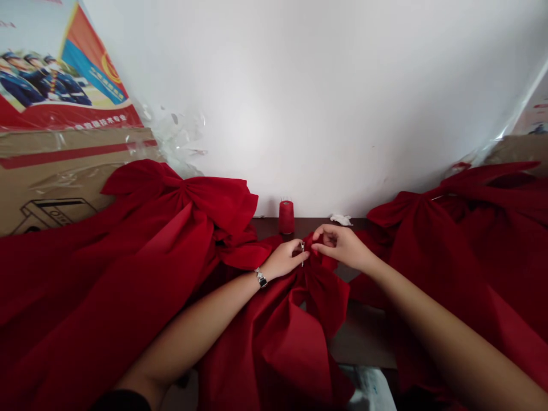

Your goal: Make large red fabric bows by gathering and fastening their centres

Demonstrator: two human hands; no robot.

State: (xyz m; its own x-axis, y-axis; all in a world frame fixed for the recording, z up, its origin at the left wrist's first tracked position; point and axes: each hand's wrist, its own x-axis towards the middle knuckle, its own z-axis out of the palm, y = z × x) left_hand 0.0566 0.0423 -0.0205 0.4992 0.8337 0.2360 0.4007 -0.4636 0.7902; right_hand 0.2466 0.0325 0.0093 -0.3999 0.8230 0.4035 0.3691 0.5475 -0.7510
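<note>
A large red fabric bow (282, 337) with long tails lies in front of me, its gathered middle between my hands. My left hand (284, 260) pinches that gathered part; a small silvery metal piece (303, 254), too small to name, shows at its fingertips. Just to the right, my right hand (340, 245) has its thumb and forefinger drawn together above the bow. Whatever they hold, if anything, is too fine to see. A red thread spool (286, 217) stands upright behind the bow, with several thin pins or needles sticking up from its top.
More red bows lie in heaps at the left (180, 200) and at the right (432, 211). A cardboard box (64, 188) stands at far left below a poster (64, 63). Crumpled white material (341, 219) lies by the white wall (299, 103). The dark table (363, 337) shows between the fabrics.
</note>
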